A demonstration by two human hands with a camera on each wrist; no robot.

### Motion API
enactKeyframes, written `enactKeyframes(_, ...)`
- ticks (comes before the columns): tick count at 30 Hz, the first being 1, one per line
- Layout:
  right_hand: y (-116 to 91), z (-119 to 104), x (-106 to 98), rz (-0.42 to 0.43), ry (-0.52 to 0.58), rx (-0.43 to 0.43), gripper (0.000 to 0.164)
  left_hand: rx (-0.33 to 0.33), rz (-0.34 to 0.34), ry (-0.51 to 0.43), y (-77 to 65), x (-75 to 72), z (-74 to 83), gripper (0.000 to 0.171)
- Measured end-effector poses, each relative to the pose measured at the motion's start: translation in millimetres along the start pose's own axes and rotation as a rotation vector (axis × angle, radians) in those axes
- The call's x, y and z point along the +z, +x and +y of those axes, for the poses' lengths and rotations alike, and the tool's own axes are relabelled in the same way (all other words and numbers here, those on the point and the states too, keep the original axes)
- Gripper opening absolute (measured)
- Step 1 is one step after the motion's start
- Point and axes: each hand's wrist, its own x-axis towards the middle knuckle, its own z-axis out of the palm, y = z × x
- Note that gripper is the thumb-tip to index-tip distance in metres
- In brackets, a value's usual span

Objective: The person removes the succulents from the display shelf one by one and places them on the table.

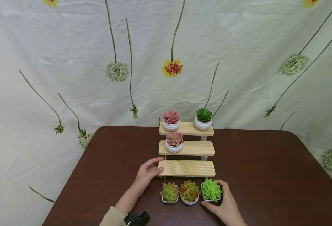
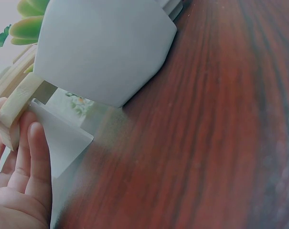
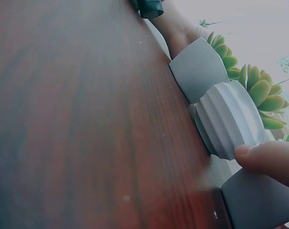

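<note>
A three-tier wooden stand (image 1: 186, 168) is in the middle of the head view. My left hand (image 1: 147, 174) pinches the left end of its lowest board (image 2: 21, 98), fingers under the wood in the left wrist view. In front stand three potted succulents in a row: a pale green one (image 1: 170, 192) in a square white pot, an orange-green one (image 1: 190, 191) in a round ribbed pot (image 3: 230, 119), and a bright green succulent (image 1: 211, 189) in a square pot (image 3: 259, 200). Around this last pot my right hand (image 1: 226, 202) curls, thumb in front and fingers at its right side.
Two pink succulents (image 1: 171, 117) (image 1: 174, 138) sit at the left of the top and middle boards. A dark green succulent (image 1: 204, 115) stands at the top right. The stand is on a dark brown table (image 1: 267, 169), with a flower-printed cloth (image 1: 239, 37) behind.
</note>
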Motion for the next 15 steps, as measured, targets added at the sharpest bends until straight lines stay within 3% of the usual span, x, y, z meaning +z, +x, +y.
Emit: enactKeyframes(15,0.8,1.7,0.8,0.002,-0.019,-0.021,0.085,0.001,-0.001,-0.008,0.2,-0.5,-1.3,0.041)
